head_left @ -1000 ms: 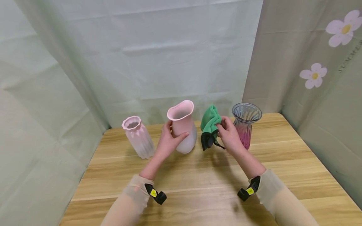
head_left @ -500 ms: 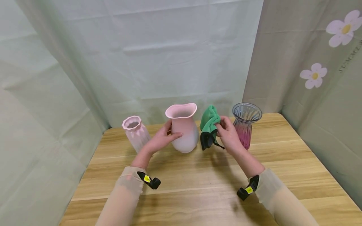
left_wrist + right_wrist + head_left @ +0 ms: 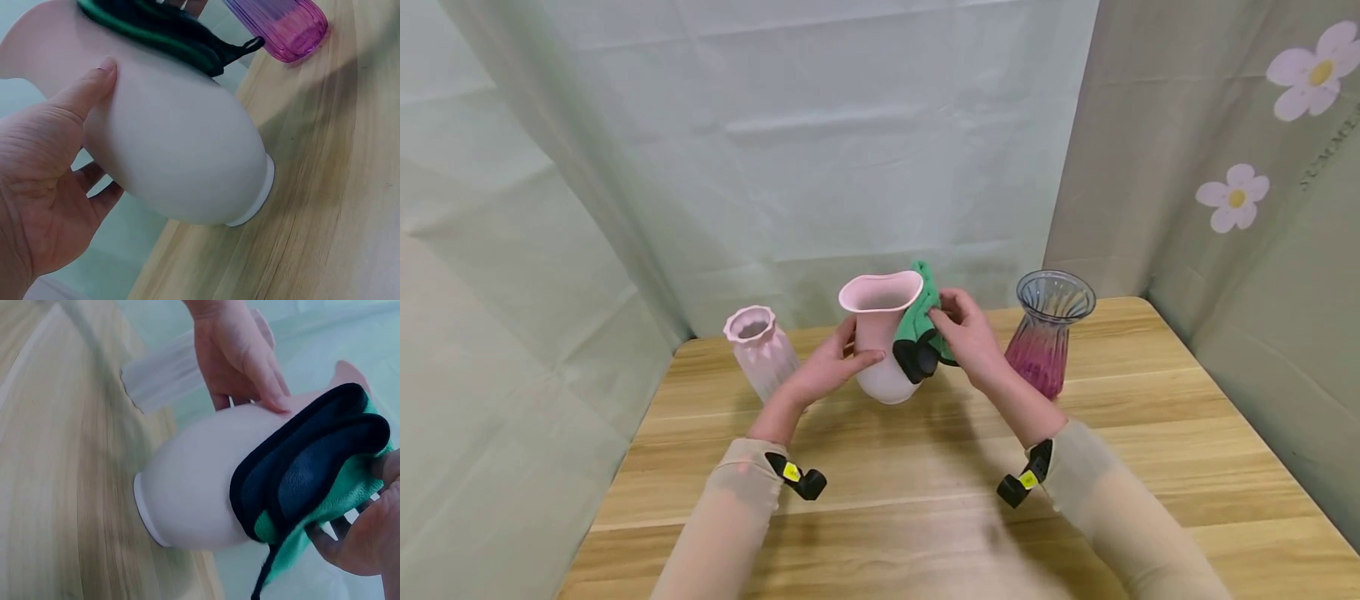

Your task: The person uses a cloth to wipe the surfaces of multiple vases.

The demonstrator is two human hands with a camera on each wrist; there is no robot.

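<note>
Head view: L hand [image 3: 831, 367] grips the pink-white vase [image 3: 887, 385], thumb in front, fingers behind, prob. to steady it vs. cloth pressure; R hand [image 3: 972, 340] pinches the folded green cloth [image 3: 917, 321] w/ dark trim, held against the vase's R side, presumably so fabric, not skin, meets it. Vase is approx. mid-surface [image 3: 910, 517], mouth up; can't tell if its base is lifted. Ribbed vase [image 3: 763, 358] stands beside the L arm, glass vase [image 3: 1041, 358] at R, both clear of the middle one, maybe for working room.
</note>
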